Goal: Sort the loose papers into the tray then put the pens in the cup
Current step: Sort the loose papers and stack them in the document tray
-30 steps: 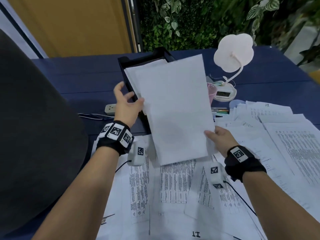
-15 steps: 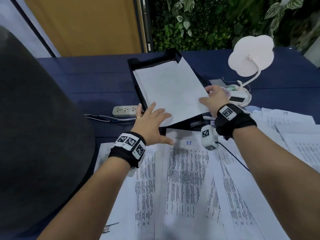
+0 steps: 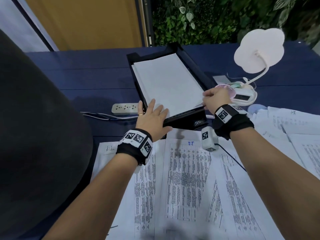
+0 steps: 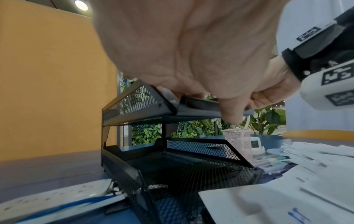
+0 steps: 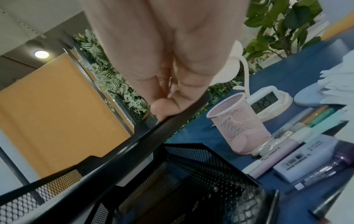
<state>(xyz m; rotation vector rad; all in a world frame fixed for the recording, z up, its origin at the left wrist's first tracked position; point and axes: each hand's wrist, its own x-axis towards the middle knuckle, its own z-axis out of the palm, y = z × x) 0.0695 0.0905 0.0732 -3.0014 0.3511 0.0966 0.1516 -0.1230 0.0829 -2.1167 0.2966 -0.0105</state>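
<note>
A black mesh two-tier tray [image 3: 190, 61] stands at the table's middle back. White sheets [image 3: 166, 80] lie in its top tier; the lower tier [image 4: 191, 166] looks empty. My left hand [image 3: 152, 115] lies flat with straight fingers on the sheets' near left corner and the tray's front edge. My right hand [image 3: 214, 101] is curled at the near right corner and pinches the sheets there. Printed loose papers [image 3: 187, 179] cover the table in front of the tray. A pink mesh cup [image 5: 235, 121] stands right of the tray, with several pens [image 5: 287, 139] lying beside it.
A white power strip [image 3: 125, 108] with its cable lies left of the tray. A white cloud-shaped lamp [image 3: 259, 49] and a small clock [image 3: 244, 97] stand behind the cup. More papers [image 3: 294, 132] are piled at the right. A big dark rounded shape [image 3: 34, 135] fills the left.
A second ago both hands held the sheets up above the tray. The sheets now lie in the top tier, and my left hand has come down flat on them.
</note>
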